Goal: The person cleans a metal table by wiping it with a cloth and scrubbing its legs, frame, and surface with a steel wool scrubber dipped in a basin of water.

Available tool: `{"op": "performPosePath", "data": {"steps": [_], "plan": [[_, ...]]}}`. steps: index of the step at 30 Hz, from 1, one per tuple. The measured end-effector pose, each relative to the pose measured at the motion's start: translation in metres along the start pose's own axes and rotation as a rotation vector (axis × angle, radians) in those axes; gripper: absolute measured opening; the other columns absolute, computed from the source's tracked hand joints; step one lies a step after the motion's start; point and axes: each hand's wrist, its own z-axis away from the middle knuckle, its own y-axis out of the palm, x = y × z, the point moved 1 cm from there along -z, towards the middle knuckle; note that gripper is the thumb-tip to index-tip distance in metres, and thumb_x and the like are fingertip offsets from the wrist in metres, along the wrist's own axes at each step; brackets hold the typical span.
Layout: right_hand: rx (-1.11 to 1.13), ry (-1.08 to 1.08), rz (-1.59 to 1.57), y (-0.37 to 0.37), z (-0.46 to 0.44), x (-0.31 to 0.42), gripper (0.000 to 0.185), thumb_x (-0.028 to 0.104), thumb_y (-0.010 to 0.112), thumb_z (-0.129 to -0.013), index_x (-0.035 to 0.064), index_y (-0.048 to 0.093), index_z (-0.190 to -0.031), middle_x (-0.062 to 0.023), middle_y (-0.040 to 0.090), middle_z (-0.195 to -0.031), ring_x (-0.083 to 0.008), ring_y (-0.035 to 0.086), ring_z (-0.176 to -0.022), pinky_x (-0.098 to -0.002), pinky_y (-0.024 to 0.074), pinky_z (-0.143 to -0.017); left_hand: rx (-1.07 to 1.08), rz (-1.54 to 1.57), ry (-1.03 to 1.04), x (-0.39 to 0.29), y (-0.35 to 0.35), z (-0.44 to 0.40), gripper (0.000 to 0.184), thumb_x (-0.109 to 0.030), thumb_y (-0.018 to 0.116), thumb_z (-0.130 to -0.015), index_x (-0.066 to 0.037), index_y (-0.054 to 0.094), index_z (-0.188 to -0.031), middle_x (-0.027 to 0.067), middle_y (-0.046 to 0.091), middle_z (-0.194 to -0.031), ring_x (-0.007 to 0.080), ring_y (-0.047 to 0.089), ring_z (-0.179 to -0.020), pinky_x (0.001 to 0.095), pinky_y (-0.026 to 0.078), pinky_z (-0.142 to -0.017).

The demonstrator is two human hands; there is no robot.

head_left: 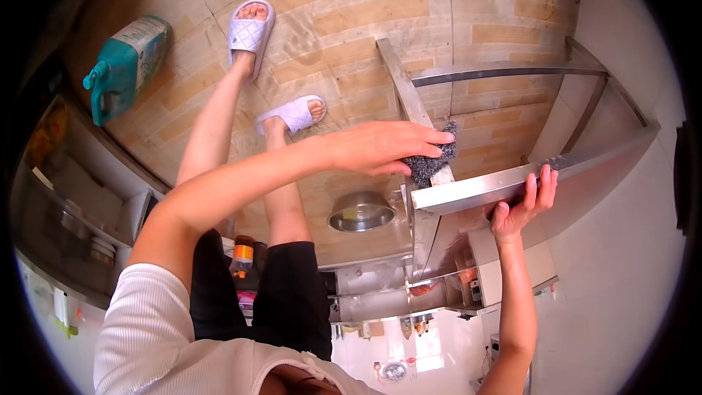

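Observation:
My left hand [391,146] is stretched across from the left, fingers curled over a dark grey, curly scouring pad [431,164]. The pad is pressed on a metal bar of a stainless-steel frame [468,194], close to its front corner. This frame, with legs and crossbars, looks like a small table or rack turned on its side. At the right, my right hand [528,201] grips the frame's flat edge, its fingers over the rim and the thumb on the near side.
On the tiled floor [336,22] stand a teal detergent bottle [128,66] at far left and a metal basin [362,211] near my legs. My feet are in lilac slippers [248,33]. A bottle with an orange label [243,252] and shelves [380,300] lie beyond my knees.

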Motion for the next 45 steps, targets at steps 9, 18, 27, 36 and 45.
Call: {"op": "performPosePath", "data": {"steps": [9, 18, 27, 36, 45], "plan": [[0.023, 0.029, -0.005, -0.001, 0.001, 0.002, 0.054, 0.047, 0.035, -0.089, 0.0100, 0.037, -0.129, -0.0200, 0.032, -0.135, -0.0384, 0.025, -0.127, -0.0518, 0.0172, -0.104, -0.058, -0.417, 0.247, 0.011, 0.020, -0.014, 0.039, -0.004, 0.057, -0.076, -0.011, 0.056, -0.114, 0.0020, 0.053, -0.121, 0.0243, 0.053, -0.110, 0.0359, 0.047, -0.090], [0.054, -0.010, 0.012, -0.002, 0.003, -0.001, 0.054, 0.043, 0.032, -0.091, 0.0073, 0.033, -0.131, -0.0217, 0.028, -0.136, -0.0405, 0.022, -0.128, -0.0538, 0.0192, -0.103, -0.111, -0.603, -0.001, 0.104, -0.007, 0.006, 0.034, -0.006, 0.057, -0.077, -0.012, 0.057, -0.111, 0.0052, 0.054, -0.122, 0.0244, 0.051, -0.114, 0.0328, 0.047, -0.091], [0.064, 0.007, 0.042, -0.004, 0.007, -0.001, 0.054, 0.044, 0.032, -0.090, 0.0087, 0.031, -0.131, -0.0214, 0.029, -0.135, -0.0417, 0.022, -0.128, -0.0552, 0.0189, -0.103, -0.162, -0.276, 0.230, 0.033, 0.015, -0.011, 0.027, -0.007, 0.060, -0.078, -0.009, 0.062, -0.106, 0.0061, 0.058, -0.117, 0.0243, 0.055, -0.109, 0.0337, 0.047, -0.092], [0.062, 0.024, 0.053, -0.004, 0.008, -0.001, 0.055, 0.047, 0.031, -0.091, 0.0096, 0.031, -0.131, -0.0208, 0.029, -0.135, -0.0417, 0.025, -0.126, -0.0549, 0.0203, -0.103, -0.020, -0.317, 0.183, -0.017, 0.016, -0.023, 0.030, -0.009, 0.055, -0.083, -0.011, 0.058, -0.113, 0.0007, 0.052, -0.126, 0.0205, 0.049, -0.117, 0.0285, 0.051, -0.083], [0.058, 0.005, 0.064, -0.003, 0.008, -0.002, 0.054, 0.046, 0.032, -0.091, 0.0096, 0.031, -0.131, -0.0214, 0.029, -0.135, -0.0420, 0.025, -0.126, -0.0548, 0.0206, -0.103, -0.224, -0.320, 0.066, 0.044, 0.014, -0.004, 0.030, -0.009, 0.060, -0.080, -0.012, 0.061, -0.110, 0.0048, 0.054, -0.124, 0.0256, 0.053, -0.112, 0.0338, 0.048, -0.089]]}}
